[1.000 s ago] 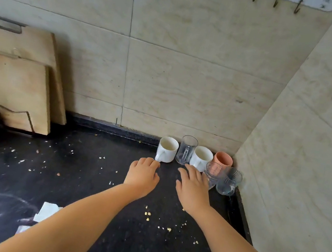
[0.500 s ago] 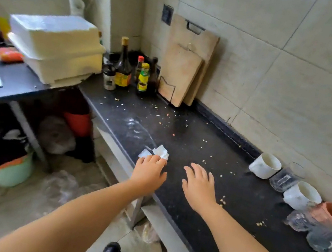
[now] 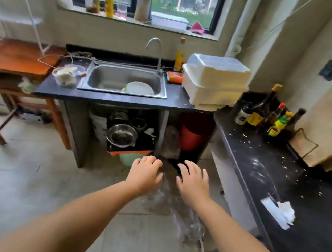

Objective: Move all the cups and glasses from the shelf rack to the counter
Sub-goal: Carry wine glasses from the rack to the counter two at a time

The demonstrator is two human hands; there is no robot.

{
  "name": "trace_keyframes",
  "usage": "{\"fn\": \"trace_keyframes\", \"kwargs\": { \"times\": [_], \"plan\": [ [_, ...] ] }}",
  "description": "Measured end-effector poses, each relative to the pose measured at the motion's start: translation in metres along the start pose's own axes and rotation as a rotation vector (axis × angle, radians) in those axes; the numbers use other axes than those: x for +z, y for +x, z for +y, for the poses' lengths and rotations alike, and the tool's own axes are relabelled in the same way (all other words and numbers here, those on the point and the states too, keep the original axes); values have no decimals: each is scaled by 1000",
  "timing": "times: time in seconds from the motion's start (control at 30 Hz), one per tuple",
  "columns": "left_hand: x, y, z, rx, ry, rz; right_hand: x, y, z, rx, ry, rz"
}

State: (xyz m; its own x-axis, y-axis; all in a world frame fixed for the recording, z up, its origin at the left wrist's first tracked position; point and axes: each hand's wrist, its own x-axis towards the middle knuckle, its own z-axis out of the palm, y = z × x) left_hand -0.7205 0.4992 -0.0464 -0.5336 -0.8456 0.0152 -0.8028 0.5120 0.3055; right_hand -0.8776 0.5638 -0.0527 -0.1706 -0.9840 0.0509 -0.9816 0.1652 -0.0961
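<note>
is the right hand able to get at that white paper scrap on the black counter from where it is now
Probably yes. The right hand is open and holds nothing, out over the floor, and the white paper scrap lies near the black counter's front edge to its right, with nothing standing between them.

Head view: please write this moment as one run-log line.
left hand: open, empty | right hand: open, empty | cups: not in view | counter: at right

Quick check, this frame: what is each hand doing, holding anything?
Left hand: open, fingers loosely curved, holding nothing.
Right hand: open, fingers spread, holding nothing.
</note>
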Motion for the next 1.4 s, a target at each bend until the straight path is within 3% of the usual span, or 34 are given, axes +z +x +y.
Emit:
{"fn": "trace_keyframes", "kwargs": {
  "times": [0.2, 0.33, 0.47, 0.7, 1.13, 1.4],
  "plan": [
    [-49, -12, -144, -87, 64, 38, 27, 64, -143, -113, -28, 13],
    [-90, -26, -254, -265, 49, 78, 24, 100, -248, -236, 94, -63],
    [-121, -29, -322, -376, 29, 143, 22, 139, -309, -311, 135, -58],
    [-158, -4, -415, -538, 6, 208, 15, 228, -402, -472, 146, -126],
    [-264, 92, -562, -725, 36, 316, -3, 440, -535, -676, 212, -33],
    [-323, 165, -669, -659, 1, 394, -14, 548, -634, -720, 233, 65]
  ]
}}
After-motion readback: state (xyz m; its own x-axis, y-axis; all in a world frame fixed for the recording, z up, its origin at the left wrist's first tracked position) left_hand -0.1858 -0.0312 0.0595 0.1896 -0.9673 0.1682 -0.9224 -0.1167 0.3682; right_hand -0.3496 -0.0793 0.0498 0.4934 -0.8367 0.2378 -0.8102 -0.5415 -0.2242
